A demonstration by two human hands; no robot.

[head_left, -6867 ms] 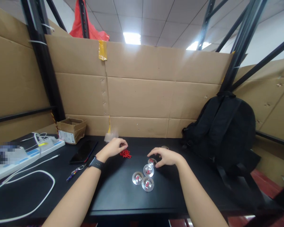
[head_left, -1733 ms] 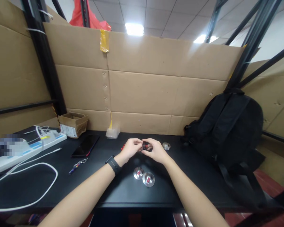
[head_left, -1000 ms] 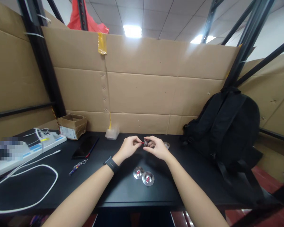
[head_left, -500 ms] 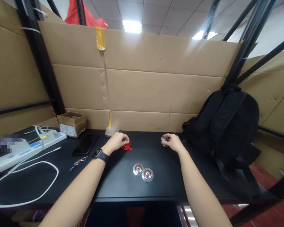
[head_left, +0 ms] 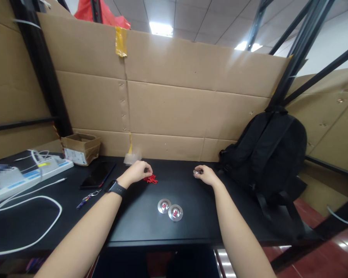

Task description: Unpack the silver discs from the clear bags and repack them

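Note:
Two silver discs (head_left: 170, 209) with red centres lie side by side on the black table (head_left: 191, 227). My left hand (head_left: 137, 172), a black watch on its wrist, rests with curled fingers on a small pile of red pieces (head_left: 150, 179) at the back of the table. My right hand (head_left: 204, 174) is further right, its fingers pinched on a small silver disc (head_left: 196, 173) near the backpack.
A black backpack (head_left: 272, 154) leans at the right. At the left are a phone (head_left: 97, 175), a keyring (head_left: 87, 199), a white power strip (head_left: 31, 173) with a looping cable (head_left: 26, 216), and a small cardboard box (head_left: 80, 147). Cardboard walls (head_left: 176, 108) close the back.
My hands were together over the table holding one disc; they have parted. The left went back to the red pieces, the right moved out to a disc at the back right.

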